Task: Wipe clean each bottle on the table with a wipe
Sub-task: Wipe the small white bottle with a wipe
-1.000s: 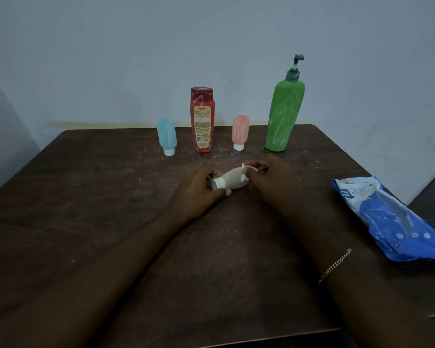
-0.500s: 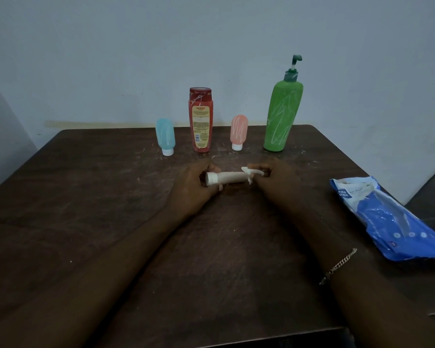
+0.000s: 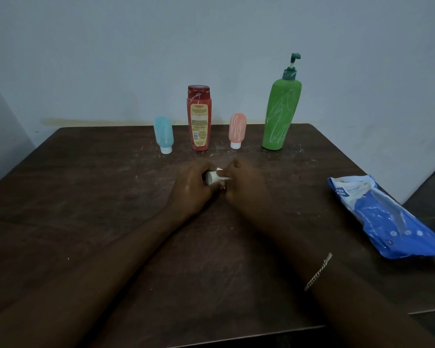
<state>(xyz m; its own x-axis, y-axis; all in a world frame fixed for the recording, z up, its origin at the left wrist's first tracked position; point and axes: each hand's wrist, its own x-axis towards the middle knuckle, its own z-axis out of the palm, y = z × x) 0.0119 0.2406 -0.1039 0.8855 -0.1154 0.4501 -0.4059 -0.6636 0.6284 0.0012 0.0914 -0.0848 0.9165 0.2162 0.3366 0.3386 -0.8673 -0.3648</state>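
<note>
At the table's middle my left hand [image 3: 190, 189] grips a small beige bottle [image 3: 211, 177] by its white cap end; most of the bottle is hidden between my hands. My right hand [image 3: 244, 188] holds a white wipe [image 3: 222, 175] wrapped against the bottle's body. Along the far edge stand a small blue bottle [image 3: 163, 134], a red bottle [image 3: 199, 116], a small pink bottle [image 3: 237, 130] and a tall green pump bottle [image 3: 281, 111], all streaked with white marks.
A blue and white pack of wipes [image 3: 384, 217] lies at the right edge of the dark wooden table [image 3: 86, 197]. A pale wall rises right behind the row of bottles. The table surface carries white scuffs.
The beige bottle was stretched out between my hands half a second ago; now my right hand with the wipe has slid left over it, and only the cap end shows.
</note>
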